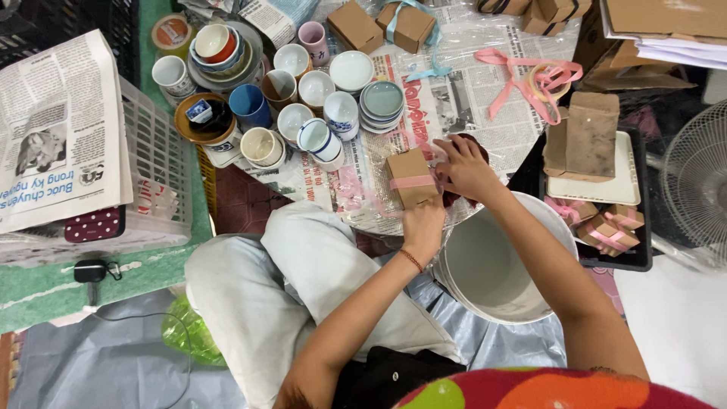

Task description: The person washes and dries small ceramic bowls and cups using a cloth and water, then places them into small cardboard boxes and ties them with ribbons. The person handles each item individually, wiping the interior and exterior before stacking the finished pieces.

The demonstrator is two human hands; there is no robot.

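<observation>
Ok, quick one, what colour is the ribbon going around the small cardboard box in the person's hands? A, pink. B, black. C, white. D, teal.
A: the small cardboard box has a pink ribbon banded across it, with the left hand under the box and the right hand at its side where the ribbon ends meet.

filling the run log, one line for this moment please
left hand steadies brown box | right hand works pink ribbon | cups behind
</observation>
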